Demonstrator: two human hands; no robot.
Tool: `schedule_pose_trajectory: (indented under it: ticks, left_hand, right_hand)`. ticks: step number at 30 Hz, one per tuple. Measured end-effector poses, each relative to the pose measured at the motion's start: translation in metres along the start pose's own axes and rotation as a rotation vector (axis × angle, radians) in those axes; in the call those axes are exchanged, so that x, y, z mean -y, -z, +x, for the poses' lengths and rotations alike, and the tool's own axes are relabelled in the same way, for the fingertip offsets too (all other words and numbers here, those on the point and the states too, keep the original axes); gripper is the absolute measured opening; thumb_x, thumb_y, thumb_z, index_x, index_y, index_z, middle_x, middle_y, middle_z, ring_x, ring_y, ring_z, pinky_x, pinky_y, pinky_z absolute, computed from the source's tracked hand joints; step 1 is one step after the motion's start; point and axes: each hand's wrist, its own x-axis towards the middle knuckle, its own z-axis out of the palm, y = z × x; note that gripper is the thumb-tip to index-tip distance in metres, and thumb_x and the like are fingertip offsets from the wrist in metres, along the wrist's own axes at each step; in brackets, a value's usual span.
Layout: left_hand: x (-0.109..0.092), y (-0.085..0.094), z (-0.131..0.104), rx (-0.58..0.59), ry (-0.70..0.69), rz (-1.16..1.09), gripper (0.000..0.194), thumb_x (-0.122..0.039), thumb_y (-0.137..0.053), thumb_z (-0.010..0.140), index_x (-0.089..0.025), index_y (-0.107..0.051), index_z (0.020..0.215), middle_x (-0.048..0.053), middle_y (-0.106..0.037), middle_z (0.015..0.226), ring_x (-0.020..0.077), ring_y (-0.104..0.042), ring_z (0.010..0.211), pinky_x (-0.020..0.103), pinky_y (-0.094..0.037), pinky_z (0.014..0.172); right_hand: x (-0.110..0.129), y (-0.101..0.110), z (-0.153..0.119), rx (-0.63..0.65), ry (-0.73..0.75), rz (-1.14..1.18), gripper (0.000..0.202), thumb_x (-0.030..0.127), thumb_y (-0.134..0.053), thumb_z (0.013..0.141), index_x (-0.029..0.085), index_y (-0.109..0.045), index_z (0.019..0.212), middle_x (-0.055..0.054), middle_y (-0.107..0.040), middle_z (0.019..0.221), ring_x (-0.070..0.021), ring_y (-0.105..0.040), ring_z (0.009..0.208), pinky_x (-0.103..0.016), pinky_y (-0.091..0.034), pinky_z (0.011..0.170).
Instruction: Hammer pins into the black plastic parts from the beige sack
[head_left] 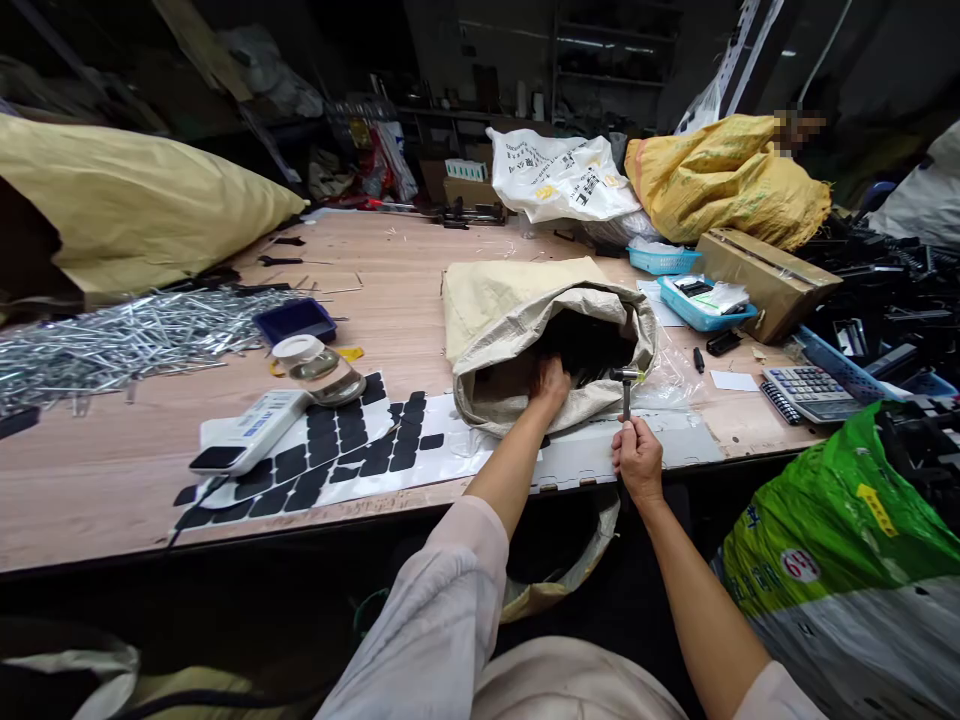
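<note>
A beige woven sack lies on its side on the table, its mouth facing me and dark inside. My left hand reaches into that mouth; its fingers are hidden among dark pieces, so their grip does not show. Just right of the opening, my right hand is closed round the handle of a small hammer. The hammer stands upright, head at the top, in front of the sack's right rim. Under the sack's front edge is a pale flat sheet.
Metal rods are heaped at left beside a blue tray. Nearer are a glass jar, a white device and black adhesive pads. A calculator, blue baskets and a green bag are at right.
</note>
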Motion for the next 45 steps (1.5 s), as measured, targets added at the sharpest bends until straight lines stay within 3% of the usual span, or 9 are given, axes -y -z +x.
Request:
schedule_pose_trajectory:
  ticks: [2, 5, 9, 11, 14, 22, 26, 30, 45]
  left_hand:
    - [0.002, 0.011, -0.010, -0.145, -0.046, -0.120, 0.031, -0.011, -0.065, 0.087, -0.015, -0.072, 0.117, 0.017, -0.072, 0.112, 0.0310, -0.069, 0.105, 0.043, -0.055, 0.094]
    - [0.012, 0.029, -0.044, -0.300, -0.328, -0.263, 0.025, -0.019, -0.067, 0.089, -0.018, -0.073, 0.114, 0.010, -0.071, 0.104, 0.0233, -0.066, 0.097, 0.037, -0.054, 0.093]
    - [0.037, 0.039, -0.098, -0.021, -0.699, -0.285, 0.020, -0.018, -0.070, 0.085, -0.021, -0.075, 0.104, 0.004, -0.068, 0.091, 0.0185, -0.062, 0.088, 0.031, -0.052, 0.084]
    - [0.048, 0.035, -0.113, 0.121, -0.680, -0.208, 0.018, -0.015, -0.069, 0.082, -0.020, -0.076, 0.098, 0.003, -0.065, 0.086, 0.0186, -0.061, 0.084, 0.031, -0.051, 0.080]
    - [0.057, 0.027, -0.119, 0.190, -0.561, -0.115, 0.020, -0.017, -0.070, 0.080, -0.020, -0.077, 0.098, 0.003, -0.062, 0.085, 0.0198, -0.059, 0.085, 0.031, -0.050, 0.079]
    - [0.053, 0.021, -0.116, 0.193, -0.439, -0.139, 0.017, -0.027, -0.076, 0.084, -0.021, -0.076, 0.100, 0.004, -0.065, 0.091, 0.0213, -0.060, 0.092, 0.032, -0.048, 0.085]
    - [0.051, 0.022, -0.117, 0.169, -0.422, -0.186, 0.013, -0.022, -0.076, 0.083, -0.021, -0.074, 0.095, 0.003, -0.067, 0.091, 0.0198, -0.060, 0.091, 0.031, -0.048, 0.085]
    - [0.049, 0.021, -0.116, 0.160, -0.393, -0.200, 0.005, -0.020, -0.076, 0.082, -0.019, -0.073, 0.085, 0.002, -0.065, 0.086, 0.0191, -0.060, 0.088, 0.030, -0.047, 0.082]
    - [0.050, 0.018, -0.113, 0.165, -0.401, -0.210, 0.003, -0.019, -0.076, 0.082, -0.020, -0.074, 0.084, 0.002, -0.063, 0.083, 0.0183, -0.059, 0.085, 0.029, -0.047, 0.080]
  right_hand:
    - [-0.001, 0.000, 0.000, 0.001, -0.008, 0.000, 0.044, 0.060, -0.055, 0.094, 0.019, -0.064, 0.109, 0.004, -0.057, 0.066, -0.0105, -0.048, 0.040, -0.022, -0.042, 0.033]
    - [-0.001, 0.000, 0.000, 0.003, 0.001, 0.003, 0.046, 0.061, -0.055, 0.094, 0.019, -0.064, 0.109, 0.004, -0.057, 0.066, -0.0104, -0.048, 0.040, -0.022, -0.042, 0.033]
    - [0.000, 0.001, -0.001, 0.002, 0.018, -0.007, 0.046, 0.061, -0.056, 0.094, 0.018, -0.065, 0.110, 0.004, -0.056, 0.066, -0.0102, -0.048, 0.040, -0.021, -0.042, 0.033]
    - [0.001, 0.002, -0.001, 0.010, 0.019, -0.005, 0.046, 0.060, -0.057, 0.093, 0.018, -0.065, 0.110, 0.004, -0.056, 0.066, -0.0101, -0.048, 0.040, -0.021, -0.041, 0.033]
    - [0.004, 0.006, 0.000, 0.049, 0.017, 0.009, 0.047, 0.060, -0.058, 0.092, 0.018, -0.065, 0.111, 0.004, -0.056, 0.066, -0.0103, -0.048, 0.042, -0.021, -0.041, 0.034]
    - [0.007, 0.026, -0.027, 0.124, 0.067, -0.119, 0.045, 0.055, -0.059, 0.093, 0.018, -0.069, 0.117, 0.000, -0.066, 0.075, -0.0125, -0.055, 0.049, -0.025, -0.047, 0.044]
    - [0.006, 0.039, -0.045, 0.138, 0.229, -0.403, 0.037, 0.046, -0.060, 0.095, 0.019, -0.075, 0.115, -0.007, -0.077, 0.087, -0.0230, -0.074, 0.075, -0.034, -0.060, 0.072]
    - [0.009, 0.043, -0.051, 0.116, 0.369, -0.577, 0.033, 0.041, -0.060, 0.094, 0.021, -0.078, 0.111, -0.013, -0.080, 0.109, -0.0311, -0.077, 0.100, -0.043, -0.060, 0.091]
    - [0.012, 0.037, -0.059, 0.138, 0.477, -0.633, 0.033, 0.038, -0.056, 0.097, 0.023, -0.079, 0.116, -0.012, -0.080, 0.112, -0.0301, -0.077, 0.103, -0.044, -0.059, 0.097]
